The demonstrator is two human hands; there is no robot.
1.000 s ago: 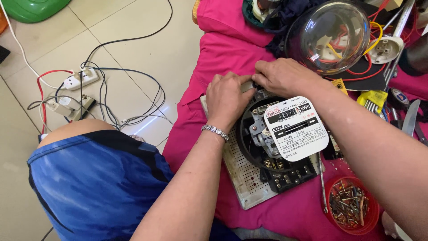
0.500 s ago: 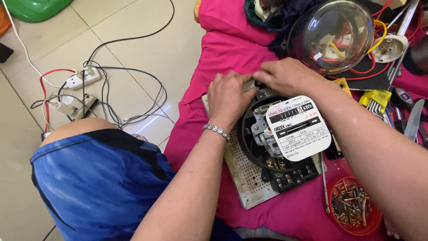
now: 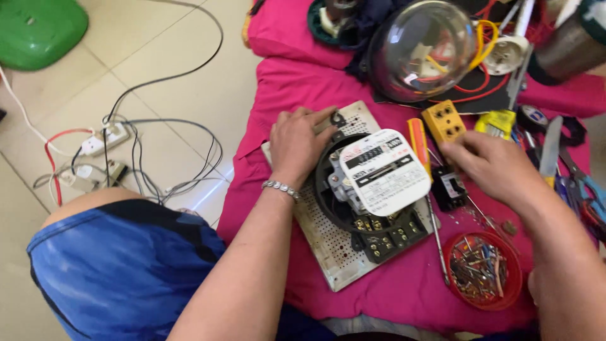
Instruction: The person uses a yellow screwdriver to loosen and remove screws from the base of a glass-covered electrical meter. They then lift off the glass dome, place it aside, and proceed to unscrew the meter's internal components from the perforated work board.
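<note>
The left hand is laid palm down at the frame's centre, fingers curled forward (a bracelet is worn at the wrist), its forearm stretched from the lower middle. The right hand is held at centre right, fingers bent leftward, its forearm entering from the lower right corner.

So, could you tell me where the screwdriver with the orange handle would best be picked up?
Probably by the orange handle, coming from above. The screwdriver lies flat on the pink cloth between the meter and the right hand; its thin shaft offers fingers little.
</note>
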